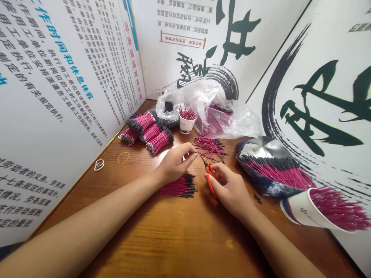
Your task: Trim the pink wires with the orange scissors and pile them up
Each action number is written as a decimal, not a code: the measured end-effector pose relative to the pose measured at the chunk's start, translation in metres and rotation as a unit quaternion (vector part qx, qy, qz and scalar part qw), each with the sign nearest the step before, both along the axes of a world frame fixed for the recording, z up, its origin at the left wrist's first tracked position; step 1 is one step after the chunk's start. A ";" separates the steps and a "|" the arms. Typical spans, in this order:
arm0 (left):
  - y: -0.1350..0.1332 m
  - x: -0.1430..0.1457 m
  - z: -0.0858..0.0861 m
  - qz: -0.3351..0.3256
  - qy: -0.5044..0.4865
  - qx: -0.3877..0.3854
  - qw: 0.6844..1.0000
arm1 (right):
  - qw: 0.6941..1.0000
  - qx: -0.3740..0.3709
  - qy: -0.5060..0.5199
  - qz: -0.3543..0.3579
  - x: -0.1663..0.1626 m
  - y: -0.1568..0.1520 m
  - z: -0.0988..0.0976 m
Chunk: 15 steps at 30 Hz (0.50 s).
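My left hand (176, 160) pinches a thin wire (199, 154) between thumb and fingertips. My right hand (230, 189) is wrapped around orange-handled pliers (209, 170), whose dark jaws meet the wire's near end; whether they bite on it I cannot tell. Beneath my left hand lies a row of magenta wires (179, 187) with black ends pointing right, partly hidden by the wrist. Just beyond both hands, a loose heap of magenta wires (210, 146) with black ends is spread on the wooden table (174, 235).
Banded wire bundles (159, 141) are stacked at the back left, near a paper cup (188, 125) of wires and clear plastic bags (246, 119). On the right are a dark bag (266, 187) full of wires, a tilted cup (298, 208) and black bits (257, 199). Rubber bands (123, 158) lie left.
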<state>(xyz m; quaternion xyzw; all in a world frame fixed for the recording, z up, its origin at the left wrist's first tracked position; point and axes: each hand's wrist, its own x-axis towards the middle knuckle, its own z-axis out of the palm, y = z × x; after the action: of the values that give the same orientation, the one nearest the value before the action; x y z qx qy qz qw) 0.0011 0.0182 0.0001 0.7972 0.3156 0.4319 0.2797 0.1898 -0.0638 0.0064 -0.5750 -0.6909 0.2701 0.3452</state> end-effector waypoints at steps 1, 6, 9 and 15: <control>0.000 0.000 0.000 0.001 0.002 0.005 1.000 | 1.000 -0.002 0.001 0.002 0.000 0.000 0.000; 0.001 -0.001 -0.001 0.007 0.010 0.041 0.999 | 1.000 -0.006 -0.009 0.003 0.001 0.001 0.002; 0.002 -0.002 0.000 0.001 0.009 0.051 0.999 | 1.000 0.000 -0.022 -0.003 0.003 0.001 0.003; 0.002 -0.002 0.000 0.000 0.014 0.055 0.998 | 0.999 0.007 -0.038 -0.008 0.003 0.002 0.005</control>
<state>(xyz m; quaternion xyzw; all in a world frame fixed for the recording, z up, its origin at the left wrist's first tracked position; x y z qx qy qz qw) -0.0010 0.0202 0.0000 0.8176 0.2952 0.4370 0.2311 0.1932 -0.0622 0.0119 -0.5878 -0.7009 0.2407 0.3245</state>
